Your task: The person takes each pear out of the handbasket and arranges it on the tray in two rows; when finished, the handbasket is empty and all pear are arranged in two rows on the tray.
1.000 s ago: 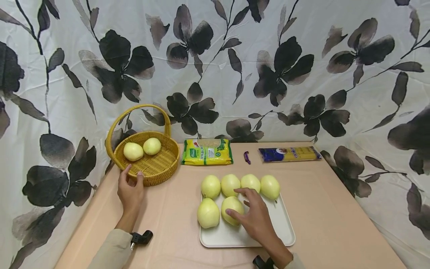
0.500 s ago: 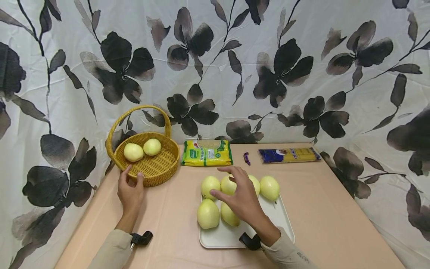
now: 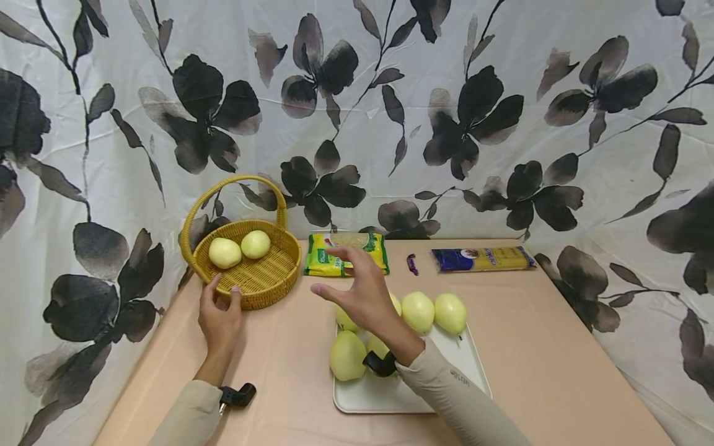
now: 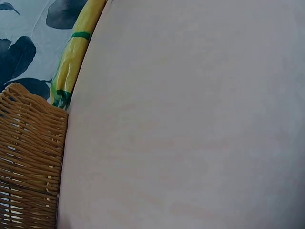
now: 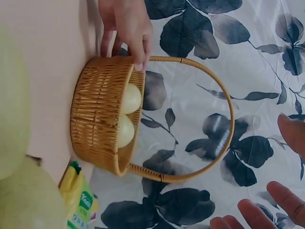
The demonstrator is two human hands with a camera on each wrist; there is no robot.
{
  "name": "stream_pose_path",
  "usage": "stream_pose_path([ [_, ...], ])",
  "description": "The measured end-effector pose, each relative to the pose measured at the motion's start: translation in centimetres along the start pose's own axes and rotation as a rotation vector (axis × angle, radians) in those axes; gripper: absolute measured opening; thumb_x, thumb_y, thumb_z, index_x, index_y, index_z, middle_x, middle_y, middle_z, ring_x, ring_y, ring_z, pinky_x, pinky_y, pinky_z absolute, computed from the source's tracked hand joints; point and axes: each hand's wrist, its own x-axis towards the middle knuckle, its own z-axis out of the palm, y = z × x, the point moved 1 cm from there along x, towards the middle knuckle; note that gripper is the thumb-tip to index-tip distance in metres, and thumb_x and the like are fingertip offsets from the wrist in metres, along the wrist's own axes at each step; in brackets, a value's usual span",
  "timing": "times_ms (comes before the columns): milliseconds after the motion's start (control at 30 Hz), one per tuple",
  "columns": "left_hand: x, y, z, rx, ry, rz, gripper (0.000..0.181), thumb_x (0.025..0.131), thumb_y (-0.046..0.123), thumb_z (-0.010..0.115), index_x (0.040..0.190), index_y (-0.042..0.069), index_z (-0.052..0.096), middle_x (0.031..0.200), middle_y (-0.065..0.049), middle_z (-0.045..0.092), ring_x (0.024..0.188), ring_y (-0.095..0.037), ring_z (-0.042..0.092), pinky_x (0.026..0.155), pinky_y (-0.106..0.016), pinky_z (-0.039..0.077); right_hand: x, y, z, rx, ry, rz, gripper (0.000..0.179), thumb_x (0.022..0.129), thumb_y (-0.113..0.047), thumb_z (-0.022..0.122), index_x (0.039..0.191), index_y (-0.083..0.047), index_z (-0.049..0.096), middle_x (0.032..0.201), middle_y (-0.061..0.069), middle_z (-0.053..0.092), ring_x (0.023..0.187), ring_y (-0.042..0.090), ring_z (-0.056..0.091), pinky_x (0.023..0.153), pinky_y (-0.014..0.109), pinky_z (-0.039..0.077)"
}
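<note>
My left hand (image 3: 220,319) holds the near rim of the yellow wicker basket (image 3: 262,301); the right wrist view shows one finger (image 5: 138,59) over its rim. Two pale yellow-green pears (image 3: 225,253) lie inside the basket. My right hand (image 3: 365,297) hovers over the far left of the white tray (image 3: 365,399), thumb and fingers spread apart with nothing between them. Several more pears (image 3: 347,356) sit on the tray, some partly hidden behind that hand and wrist. In the right wrist view, my right fingers (image 5: 286,200) face the basket.
A yellow-green food packet (image 3: 320,266) lies at the table's back edge, right of the basket. Farther right are a small purple wrapped candy (image 3: 411,264) and a blue-and-yellow noodle packet (image 3: 485,259). A floral cloth (image 3: 390,167) hangs behind the table.
My right hand has risen from the front pears and moved up and left, now overlapping the yellow-green packet. My left hand stays at the basket.
</note>
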Motion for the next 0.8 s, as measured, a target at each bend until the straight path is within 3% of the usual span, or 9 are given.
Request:
stream_pose_path([
  [233, 0.0, -0.1, 0.0, -0.006, 0.002, 0.012, 0.055, 0.108, 0.030, 0.061, 0.158, 0.011, 0.048, 0.167, -0.010, 0.041, 0.156, -0.032, 0.039, 0.122, -0.058, 0.043, 2.7, -0.7, 1.9, -0.013, -0.023, -0.083, 0.064, 0.085, -0.032, 0.092, 0.140, -0.016, 0.064, 0.140, 0.002, 0.066, 0.133, 0.022, 0.060, 0.106, 0.038, 0.059],
  [500, 0.0, 0.1, 0.0, 0.000, -0.004, 0.013, 0.055, 0.108, 0.031, 0.060, 0.159, 0.015, 0.047, 0.168, -0.009, 0.040, 0.157, -0.034, 0.037, 0.122, -0.058, 0.043, 6.1, -1.6, 4.6, -0.082, -0.051, -0.176, 0.065, 0.086, -0.035, 0.091, 0.140, -0.014, 0.063, 0.137, 0.004, 0.068, 0.126, 0.021, 0.063, 0.098, 0.035, 0.058],
  [700, 0.0, 0.1, 0.1, -0.008, -0.021, 0.015, 0.056, 0.109, 0.032, 0.059, 0.161, 0.017, 0.044, 0.169, -0.008, 0.038, 0.158, -0.035, 0.036, 0.123, -0.058, 0.042, 8.5, -1.6, 7.2, -0.061, -0.083, -0.148, 0.061, 0.088, -0.035, 0.090, 0.139, -0.012, 0.064, 0.136, 0.005, 0.067, 0.127, 0.022, 0.064, 0.099, 0.027, 0.058],
  [800, -0.1, 0.0, 0.1, 0.003, -0.018, 0.015, 0.056, 0.109, 0.032, 0.059, 0.160, 0.015, 0.045, 0.169, -0.009, 0.038, 0.158, -0.035, 0.035, 0.123, -0.058, 0.042, 9.6, -1.2, 8.7, -0.048, -0.091, -0.129, 0.058, 0.089, -0.034, 0.089, 0.137, -0.012, 0.065, 0.135, 0.007, 0.067, 0.126, 0.023, 0.065, 0.101, 0.028, 0.057],
])
